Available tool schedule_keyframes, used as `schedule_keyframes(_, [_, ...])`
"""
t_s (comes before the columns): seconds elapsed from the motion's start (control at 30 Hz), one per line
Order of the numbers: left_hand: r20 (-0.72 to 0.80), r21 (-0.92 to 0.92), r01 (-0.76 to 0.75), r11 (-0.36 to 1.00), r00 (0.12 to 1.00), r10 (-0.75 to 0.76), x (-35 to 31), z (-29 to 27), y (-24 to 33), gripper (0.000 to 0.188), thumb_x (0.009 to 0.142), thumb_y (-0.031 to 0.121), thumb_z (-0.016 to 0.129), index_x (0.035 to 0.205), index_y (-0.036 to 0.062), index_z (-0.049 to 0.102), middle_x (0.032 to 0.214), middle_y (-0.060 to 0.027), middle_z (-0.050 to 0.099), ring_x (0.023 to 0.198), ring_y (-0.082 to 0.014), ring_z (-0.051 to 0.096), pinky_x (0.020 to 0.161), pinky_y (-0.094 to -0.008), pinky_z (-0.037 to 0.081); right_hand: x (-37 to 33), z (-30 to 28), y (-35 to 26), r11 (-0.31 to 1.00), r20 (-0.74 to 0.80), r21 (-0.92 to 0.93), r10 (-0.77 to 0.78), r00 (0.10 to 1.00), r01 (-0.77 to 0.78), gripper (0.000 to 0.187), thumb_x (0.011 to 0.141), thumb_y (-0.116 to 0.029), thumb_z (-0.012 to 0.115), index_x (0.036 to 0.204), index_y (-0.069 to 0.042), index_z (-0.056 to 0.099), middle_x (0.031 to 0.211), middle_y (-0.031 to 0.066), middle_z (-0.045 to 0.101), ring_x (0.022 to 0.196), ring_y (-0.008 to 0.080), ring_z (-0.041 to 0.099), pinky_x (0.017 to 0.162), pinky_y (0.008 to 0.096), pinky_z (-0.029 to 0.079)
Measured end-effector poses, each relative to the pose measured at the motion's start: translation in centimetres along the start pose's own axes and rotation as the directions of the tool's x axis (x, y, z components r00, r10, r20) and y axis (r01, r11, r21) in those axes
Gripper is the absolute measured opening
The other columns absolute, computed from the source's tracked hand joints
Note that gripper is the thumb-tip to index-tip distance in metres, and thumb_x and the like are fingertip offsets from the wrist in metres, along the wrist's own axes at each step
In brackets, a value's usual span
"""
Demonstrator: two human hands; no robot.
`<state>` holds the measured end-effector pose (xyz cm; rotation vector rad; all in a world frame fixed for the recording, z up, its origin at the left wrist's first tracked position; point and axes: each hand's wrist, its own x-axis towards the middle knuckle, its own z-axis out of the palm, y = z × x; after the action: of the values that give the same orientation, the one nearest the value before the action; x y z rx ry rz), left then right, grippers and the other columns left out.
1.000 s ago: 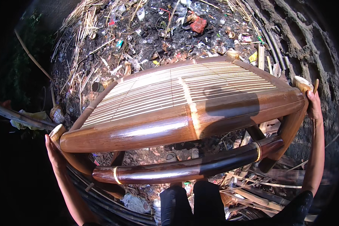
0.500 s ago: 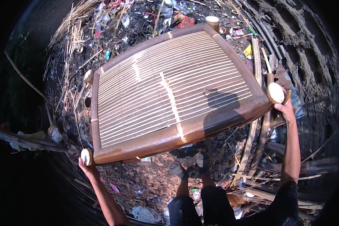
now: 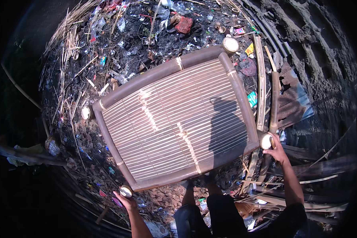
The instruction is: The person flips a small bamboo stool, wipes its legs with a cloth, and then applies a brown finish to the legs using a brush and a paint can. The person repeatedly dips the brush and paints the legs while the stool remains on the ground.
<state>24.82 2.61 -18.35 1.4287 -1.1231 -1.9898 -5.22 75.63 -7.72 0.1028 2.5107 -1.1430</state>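
Observation:
A low bamboo table [image 3: 174, 62] with a slatted top and thick round frame poles spans the middle of the view, tilted with its right side farther up. Pale cut ends cap the posts at its corners. At the near left post, my left hand [image 3: 127, 201] grips from below, its fingers partly hidden. My right hand [image 3: 277, 151] is wrapped round the near right post, thumb under the pale end and fingers over the outer side. A shadow of a head and shoulders falls across the right part of the slats.
Blackened ground with scattered plastic litter and a red bag [image 3: 184, 24] lies beyond the table. Long bamboo poles [image 3: 261, 83] and a rusty metal sheet [image 3: 291, 97] are on the right, by a rough block wall [image 3: 317, 51]. Dry leaves [image 3: 166, 201] surround my feet.
The table has come down and nearer to me, its far edge lowered and its top more level. Both hands moved with it, the left toward the right and the right toward the left.

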Motion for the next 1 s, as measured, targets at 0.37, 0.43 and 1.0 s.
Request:
schedule_keyframes(0.37, [-0.207,0.497,0.054,0.866,0.977,0.058,-5.2,-0.8,-0.5,0.09,0.095,0.063,0.046,0.149,-0.0064,0.026,0.149,-0.0174,0.04,0.139,-0.026,0.036,0.115,-0.035,0.024,-6.1,1.0,-0.9,0.952,-0.311,-0.201,0.162,0.937,-0.231,0.099,0.067,-0.017,0.086,0.149,-0.009,0.031,0.13,0.0296,0.049,0.122,0.0425,0.049,0.104,0.0432,0.04])
schedule_keyframes(0.43, [-0.122,0.651,-0.001,0.759,0.987,0.106,-8.7,-3.4,0.9,0.094,0.095,0.056,0.054,0.148,-0.0131,0.019,0.15,-0.025,0.036,0.139,-0.0289,0.036,0.114,-0.0339,0.025,-8.8,1.0,-2.0,0.922,-0.283,-0.172,0.291,0.914,-0.346,0.077,0.074,-0.022,0.081,0.14,-0.008,0.043,0.128,0.0304,0.05,0.117,0.0435,0.051,0.099,0.0455,0.043])
schedule_keyframes(1.0, [-0.457,0.287,0.12,0.95,0.889,0.026,-30.9,-18.3,4.4,0.056,0.092,0.029,0.065,0.127,-0.0123,0.054,0.108,-0.0106,0.07,0.098,-0.0187,0.064,0.089,-0.0285,0.047,-19.0,6.3,7.4,0.847,0.394,-0.482,0.44,0.807,-0.226,0.051,0.093,-0.047,0.058,0.117,-0.003,0.066,0.098,0.0161,0.071,0.083,0.0259,0.071,0.073,0.0424,0.055])
